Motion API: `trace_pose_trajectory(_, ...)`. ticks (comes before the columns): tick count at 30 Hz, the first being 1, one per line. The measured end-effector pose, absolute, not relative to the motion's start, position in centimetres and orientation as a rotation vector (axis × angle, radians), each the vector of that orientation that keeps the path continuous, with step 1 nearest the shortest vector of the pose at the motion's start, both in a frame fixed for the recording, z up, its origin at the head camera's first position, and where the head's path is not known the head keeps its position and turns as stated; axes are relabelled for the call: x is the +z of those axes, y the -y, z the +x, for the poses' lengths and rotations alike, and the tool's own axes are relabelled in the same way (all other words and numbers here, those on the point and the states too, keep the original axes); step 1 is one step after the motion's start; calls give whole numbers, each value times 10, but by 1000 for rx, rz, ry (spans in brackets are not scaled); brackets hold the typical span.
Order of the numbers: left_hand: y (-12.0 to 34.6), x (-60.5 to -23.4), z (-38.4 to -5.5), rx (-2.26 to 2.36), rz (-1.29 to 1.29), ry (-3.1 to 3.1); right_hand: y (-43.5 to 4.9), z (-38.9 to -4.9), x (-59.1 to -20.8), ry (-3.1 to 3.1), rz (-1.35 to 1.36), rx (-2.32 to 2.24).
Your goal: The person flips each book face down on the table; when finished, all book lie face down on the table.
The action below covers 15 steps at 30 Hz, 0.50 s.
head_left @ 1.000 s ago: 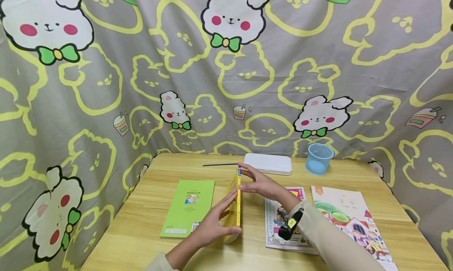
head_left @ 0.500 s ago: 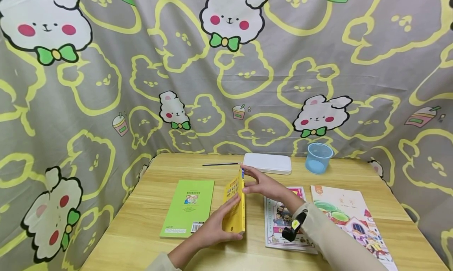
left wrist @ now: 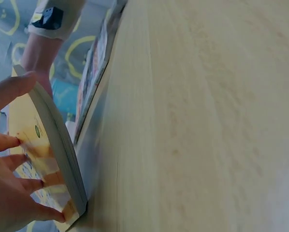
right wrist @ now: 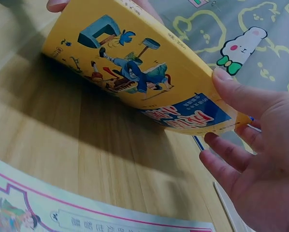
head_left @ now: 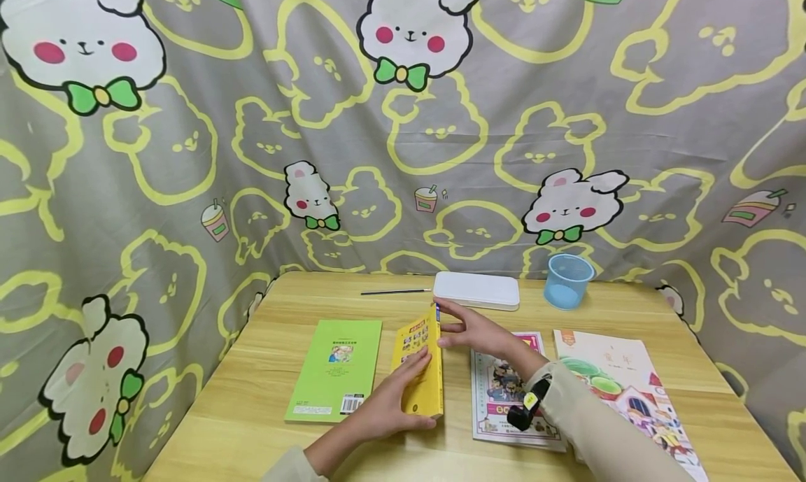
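Observation:
A yellow picture-covered book stands tilted above the middle of the table, between both hands. My left hand grips its near end, fingers spread on the left-facing cover and the thumb at the bottom edge. My right hand holds the far end. In the right wrist view, my right thumb lies along the upper edge near the blue title block, with other fingers at the book's end. The cover there shows cartoon figures. The left wrist view shows the closed page block edge-on.
A green book lies to the left. On the right lie a pink-bordered book, partly under the right forearm, and a pale illustrated book. A thin brush, a white case and a blue cup stand along the back, before a patterned curtain.
The yellow book has turned from nearly edge-on and leans so that its left-facing cover shows more. Both hands have shifted slightly right with it. The brush's tip has come into sight.

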State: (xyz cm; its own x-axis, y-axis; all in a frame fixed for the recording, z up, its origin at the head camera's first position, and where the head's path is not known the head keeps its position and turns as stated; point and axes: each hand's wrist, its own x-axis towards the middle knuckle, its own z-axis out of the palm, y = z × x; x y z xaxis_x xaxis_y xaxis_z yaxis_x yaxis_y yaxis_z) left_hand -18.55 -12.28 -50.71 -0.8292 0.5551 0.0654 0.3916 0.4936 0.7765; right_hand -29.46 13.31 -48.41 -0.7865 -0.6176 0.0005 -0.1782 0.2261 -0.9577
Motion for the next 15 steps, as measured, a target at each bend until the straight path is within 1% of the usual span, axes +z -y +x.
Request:
trace_pose_trajectory(8,116,-510,-187,1184,756,-2566,-141,-300,-490,-2229,-820,-1480)
trace_pose_trajectory(15,109,-510,-185,1113,714,-2615,-147,-299,-495,-2440,-755,-1312)
